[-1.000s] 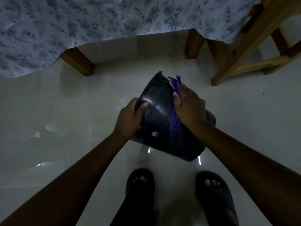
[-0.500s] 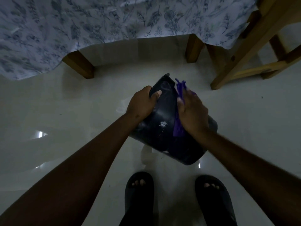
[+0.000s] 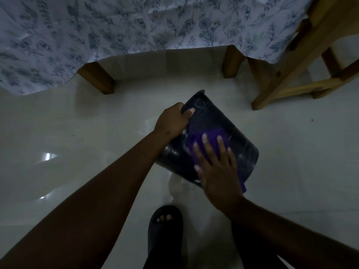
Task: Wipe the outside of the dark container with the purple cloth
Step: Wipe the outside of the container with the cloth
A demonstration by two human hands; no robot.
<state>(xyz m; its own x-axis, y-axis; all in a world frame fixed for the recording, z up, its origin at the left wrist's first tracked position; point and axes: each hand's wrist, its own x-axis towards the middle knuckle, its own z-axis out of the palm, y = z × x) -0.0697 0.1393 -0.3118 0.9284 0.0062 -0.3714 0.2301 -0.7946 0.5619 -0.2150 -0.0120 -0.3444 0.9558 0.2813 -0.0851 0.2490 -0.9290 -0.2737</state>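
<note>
two bare hands work on a dark container that is held tilted above a pale, glossy floor, its rim end pointing away toward the table and its base end nearer the person. the left hand is closed on the far rim, thumb curled over the edge onto the outer wall and the other fingers hidden on the far side. the right hand lies flat with its fingers spread and nearly straight, pressing a purple cloth against the container's outer wall; it does not clutch the cloth, only pins it under palm and fingers. purple shows beyond the fingertips and again as a strip by the wrist side of the hand, at the container's lower edge.

ahead, a floral tablecloth hangs over wooden table legs, and a wooden chair frame stands to the right. a foot in a dark slipper rests on the floor below the container.
</note>
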